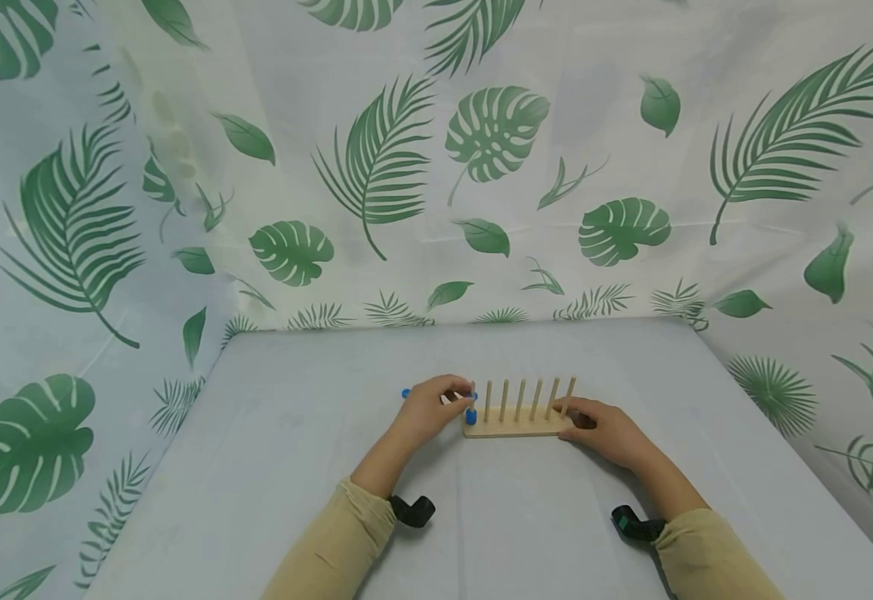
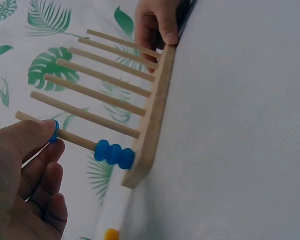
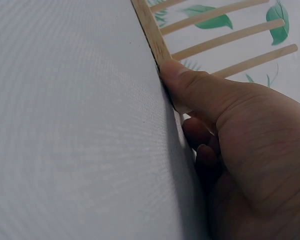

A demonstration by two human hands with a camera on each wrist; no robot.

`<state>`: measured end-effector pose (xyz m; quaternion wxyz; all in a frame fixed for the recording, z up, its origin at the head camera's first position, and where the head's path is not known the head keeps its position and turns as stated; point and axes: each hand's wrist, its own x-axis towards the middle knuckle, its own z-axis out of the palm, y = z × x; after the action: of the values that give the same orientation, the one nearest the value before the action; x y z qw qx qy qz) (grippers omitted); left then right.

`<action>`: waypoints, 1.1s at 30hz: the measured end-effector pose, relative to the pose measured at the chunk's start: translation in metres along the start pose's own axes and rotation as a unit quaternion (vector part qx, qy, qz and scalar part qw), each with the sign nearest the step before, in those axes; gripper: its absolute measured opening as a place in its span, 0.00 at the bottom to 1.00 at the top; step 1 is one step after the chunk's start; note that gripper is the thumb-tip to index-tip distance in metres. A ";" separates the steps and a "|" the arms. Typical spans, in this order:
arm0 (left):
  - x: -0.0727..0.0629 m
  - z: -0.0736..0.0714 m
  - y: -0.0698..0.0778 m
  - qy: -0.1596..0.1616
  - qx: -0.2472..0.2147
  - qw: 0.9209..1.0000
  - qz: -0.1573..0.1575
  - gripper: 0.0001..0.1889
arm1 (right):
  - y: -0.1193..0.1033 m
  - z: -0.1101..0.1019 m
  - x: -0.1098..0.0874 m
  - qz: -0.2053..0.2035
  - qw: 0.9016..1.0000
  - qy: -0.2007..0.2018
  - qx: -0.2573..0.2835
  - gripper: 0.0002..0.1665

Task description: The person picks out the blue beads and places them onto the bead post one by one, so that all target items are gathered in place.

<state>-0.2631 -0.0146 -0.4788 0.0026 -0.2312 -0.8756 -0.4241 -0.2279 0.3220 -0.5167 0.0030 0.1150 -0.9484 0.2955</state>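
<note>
A wooden peg rack (image 1: pixel 514 429) with several upright pegs stands on the table. At its leftmost peg, my left hand (image 1: pixel 428 408) pinches a blue bead (image 2: pixel 54 131) between thumb and finger; the peg's tip pokes out past the bead. Lower on that same peg, blue beads (image 2: pixel 114 154) are stacked down against the base. The other pegs carry no beads. My right hand (image 1: pixel 607 429) grips the right end of the base, thumb along the near edge as the right wrist view shows, with its other fingers partly hidden behind.
Another blue bead (image 1: pixel 405 393) shows just left of my left hand. A yellow bead (image 2: pixel 111 234) appears at the bottom of the left wrist view. The white-covered table (image 1: pixel 256 433) meets leaf-printed curtains (image 1: pixel 406 275) at the back and sides.
</note>
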 end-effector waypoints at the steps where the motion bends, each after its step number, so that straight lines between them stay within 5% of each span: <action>1: 0.000 0.001 -0.002 -0.002 0.006 1.000 -0.002 0.12 | 0.000 0.000 0.000 0.000 1.000 0.000 0.001 0.29; 21: -0.005 0.016 -0.018 -0.017 -0.010 0.999 -0.034 0.09 | 0.000 -0.001 0.000 -0.004 1.000 -0.003 0.004 0.29; 33: -0.006 -0.007 -0.031 0.015 0.021 0.998 -0.048 0.13 | -0.003 -0.002 0.000 0.005 1.000 -0.008 0.000 0.29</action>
<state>-0.2715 -0.0391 -0.4986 0.0004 -0.1822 -0.8944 -0.4084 -0.2270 0.3212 -0.5134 -0.0059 0.1127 -0.9488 0.2950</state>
